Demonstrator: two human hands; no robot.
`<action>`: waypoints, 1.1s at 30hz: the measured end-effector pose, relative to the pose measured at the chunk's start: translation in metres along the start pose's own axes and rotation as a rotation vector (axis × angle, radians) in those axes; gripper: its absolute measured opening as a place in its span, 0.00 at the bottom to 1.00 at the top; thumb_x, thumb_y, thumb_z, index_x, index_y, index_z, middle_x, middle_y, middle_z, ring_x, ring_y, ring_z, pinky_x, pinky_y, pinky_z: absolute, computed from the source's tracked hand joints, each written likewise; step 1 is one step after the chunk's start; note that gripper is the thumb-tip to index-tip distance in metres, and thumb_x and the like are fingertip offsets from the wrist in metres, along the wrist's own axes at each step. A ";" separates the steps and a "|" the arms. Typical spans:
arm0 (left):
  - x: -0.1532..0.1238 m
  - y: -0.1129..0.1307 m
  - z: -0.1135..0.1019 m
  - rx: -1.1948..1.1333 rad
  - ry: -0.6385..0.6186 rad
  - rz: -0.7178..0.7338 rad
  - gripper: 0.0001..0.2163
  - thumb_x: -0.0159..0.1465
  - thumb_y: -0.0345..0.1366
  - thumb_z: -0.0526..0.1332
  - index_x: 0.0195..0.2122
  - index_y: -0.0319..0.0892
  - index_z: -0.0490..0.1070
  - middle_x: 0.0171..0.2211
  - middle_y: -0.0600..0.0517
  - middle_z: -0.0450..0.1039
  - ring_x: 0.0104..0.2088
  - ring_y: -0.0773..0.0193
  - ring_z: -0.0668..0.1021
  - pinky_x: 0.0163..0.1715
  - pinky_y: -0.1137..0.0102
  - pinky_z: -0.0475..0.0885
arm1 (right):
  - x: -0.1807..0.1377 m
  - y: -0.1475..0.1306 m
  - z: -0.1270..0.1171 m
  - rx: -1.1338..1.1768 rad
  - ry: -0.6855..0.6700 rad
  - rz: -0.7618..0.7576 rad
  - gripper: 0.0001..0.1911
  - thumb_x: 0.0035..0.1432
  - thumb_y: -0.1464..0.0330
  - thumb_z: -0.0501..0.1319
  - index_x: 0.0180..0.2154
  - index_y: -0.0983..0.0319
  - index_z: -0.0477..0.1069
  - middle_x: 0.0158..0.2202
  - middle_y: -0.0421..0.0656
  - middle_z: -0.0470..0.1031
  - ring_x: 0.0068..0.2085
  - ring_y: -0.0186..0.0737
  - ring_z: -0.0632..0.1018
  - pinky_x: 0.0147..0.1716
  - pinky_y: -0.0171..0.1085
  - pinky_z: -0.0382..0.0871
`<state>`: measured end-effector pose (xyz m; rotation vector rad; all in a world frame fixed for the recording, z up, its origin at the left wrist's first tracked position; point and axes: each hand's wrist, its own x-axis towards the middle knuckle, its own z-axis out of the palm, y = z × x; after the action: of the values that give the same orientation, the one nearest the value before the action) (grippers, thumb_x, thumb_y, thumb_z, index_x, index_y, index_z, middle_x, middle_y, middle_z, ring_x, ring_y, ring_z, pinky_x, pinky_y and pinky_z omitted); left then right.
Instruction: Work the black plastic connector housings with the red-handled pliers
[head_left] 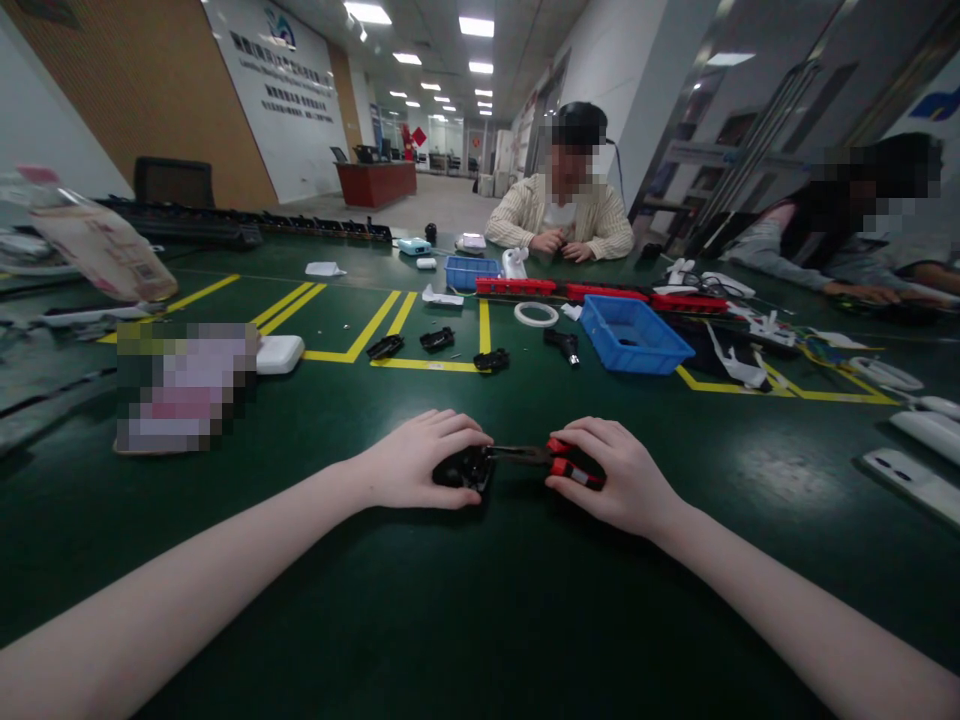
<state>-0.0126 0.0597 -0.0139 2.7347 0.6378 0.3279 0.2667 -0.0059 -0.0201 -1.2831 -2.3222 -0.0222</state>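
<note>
My left hand (420,462) is closed around a small black plastic part (466,470), its exact kind unclear, held low over the green table. In my right hand (611,470) are needle-nose pliers (517,455) with red and black handles, pointing left. The tips of the pliers meet the right side of the black part; whether they grip a piece of it is too small to tell. Beyond my hands lie three similar black parts, one at the left (385,346), one in the middle (437,339) and one at the right (491,360).
A black tool with a metal tip (564,348) lies by a blue bin (637,340). White tape ring (535,314) and red strips (517,287) are farther back. At left are a phone (187,390), a white case (280,354) and a bottle (101,240). Two people sit across the table.
</note>
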 end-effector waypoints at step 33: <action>0.005 -0.004 -0.005 -0.383 -0.063 -0.104 0.13 0.58 0.41 0.67 0.43 0.44 0.72 0.57 0.49 0.62 0.57 0.52 0.67 0.57 0.54 0.63 | -0.002 -0.002 -0.001 -0.055 -0.050 -0.055 0.17 0.57 0.56 0.60 0.41 0.63 0.70 0.39 0.49 0.74 0.37 0.42 0.75 0.34 0.42 0.71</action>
<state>-0.0118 0.0668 -0.0103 2.3298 0.6244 0.3023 0.2665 -0.0084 -0.0201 -1.2592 -2.4144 -0.0731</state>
